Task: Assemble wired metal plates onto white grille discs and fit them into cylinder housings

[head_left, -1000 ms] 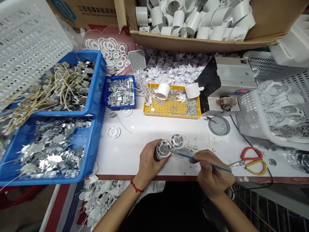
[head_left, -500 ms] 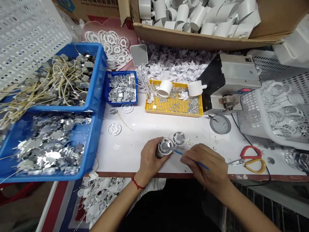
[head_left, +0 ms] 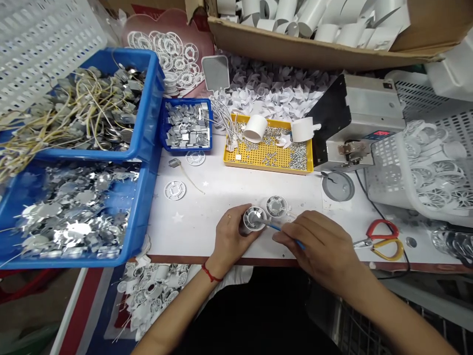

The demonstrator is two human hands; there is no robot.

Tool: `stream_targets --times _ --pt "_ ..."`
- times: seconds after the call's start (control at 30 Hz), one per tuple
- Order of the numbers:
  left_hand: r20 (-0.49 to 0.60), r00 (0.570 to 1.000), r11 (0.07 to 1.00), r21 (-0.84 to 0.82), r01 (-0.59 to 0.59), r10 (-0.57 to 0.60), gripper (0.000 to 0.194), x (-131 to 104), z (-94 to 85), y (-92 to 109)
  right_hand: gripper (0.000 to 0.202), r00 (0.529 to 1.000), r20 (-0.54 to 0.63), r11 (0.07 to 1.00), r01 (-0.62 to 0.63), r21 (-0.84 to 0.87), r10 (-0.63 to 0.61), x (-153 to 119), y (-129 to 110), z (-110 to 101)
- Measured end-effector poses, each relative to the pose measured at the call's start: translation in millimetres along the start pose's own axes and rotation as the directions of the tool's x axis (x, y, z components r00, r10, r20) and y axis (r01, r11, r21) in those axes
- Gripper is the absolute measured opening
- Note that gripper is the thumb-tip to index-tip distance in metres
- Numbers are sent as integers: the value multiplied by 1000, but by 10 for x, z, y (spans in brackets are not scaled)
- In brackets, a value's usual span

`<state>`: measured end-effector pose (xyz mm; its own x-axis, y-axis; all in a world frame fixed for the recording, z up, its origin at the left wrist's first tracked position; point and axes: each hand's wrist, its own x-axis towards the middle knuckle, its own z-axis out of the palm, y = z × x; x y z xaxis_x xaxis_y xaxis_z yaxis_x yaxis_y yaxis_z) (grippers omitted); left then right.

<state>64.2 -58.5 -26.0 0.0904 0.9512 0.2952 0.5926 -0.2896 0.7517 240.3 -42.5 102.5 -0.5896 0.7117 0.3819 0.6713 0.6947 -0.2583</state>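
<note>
At the desk (head_left: 205,209), in front of a yellow tray (head_left: 266,169), a white cup (head_left: 254,218) is gripped by the left hand (head_left: 231,236), beside another cup (head_left: 277,206). A blue stick (head_left: 274,227) is pinched by the right hand (head_left: 321,241), its tip at the first cup's top.

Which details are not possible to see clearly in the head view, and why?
Head view:
Blue stick: partly hidden by the right hand.
Held cup: lower side covered by the left hand.
Cardboard box: cut off by the top edge.
Machine display: too small and blurred to read.
</note>
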Motion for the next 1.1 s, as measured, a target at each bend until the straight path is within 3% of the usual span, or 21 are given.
stream_targets --times 0.47,0.83,0.9,0.97,1.03,1.1 --pt "-8 1000 1000 8 -3 3 45 -2 10 -2 10 995 -92 997 -36 64 42 -76 23 -21" --pt "-9 1000 1000 2 -11 11 48 3 -1 -2 18 933 -273 927 -133 350 236 -253 66 78" --pt "-5 1000 1000 3 -11 11 48 3 -7 -8 18 892 -297 884 -196 424 340 -300 80 85" --pt "-5 1000 1000 6 -23 23 48 8 -21 -12 18 806 -378 855 -277 438 455 -374 143 57" --pt "-2 1000 1000 9 -30 30 47 20 -40 -15 19 677 -538 864 -370 342 502 -497 272 -1" --pt "4 1000 1000 10 -23 23 46 39 -55 -24 18 605 -646 860 -481 171 466 -672 454 -66"
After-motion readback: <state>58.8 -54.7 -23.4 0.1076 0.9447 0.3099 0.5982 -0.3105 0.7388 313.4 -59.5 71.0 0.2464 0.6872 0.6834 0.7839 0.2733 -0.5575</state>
